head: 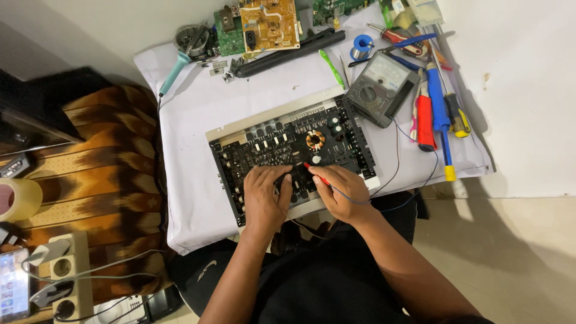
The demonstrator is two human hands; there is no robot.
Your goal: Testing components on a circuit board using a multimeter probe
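left hand [264, 195] – fingers pressed on the black circuit board [270, 147], whether they pinch anything I cannot tell | right hand [339, 191] – fingers grasping a red probe [316, 173], tip on the board | board lies mid-sheet, chassis open; probing looks underway | analog multimeter [381, 87] and screwdrivers [438, 102] just beside | white cloth [198, 114] on the floor [528, 252], patterned cushion [108, 174] at left.

The work surface is a white sheet [198, 198] spread flat over a low support. A plain white wall [528, 90] borders it on the right and at the top. Below the wall, a pale tiled floor [516, 252] carries soft shadows. To the left lies a cushion [108, 180] with brown and orange stripes. A beige power strip [69, 270] rests at lower left. Lighting is even and diffuse.
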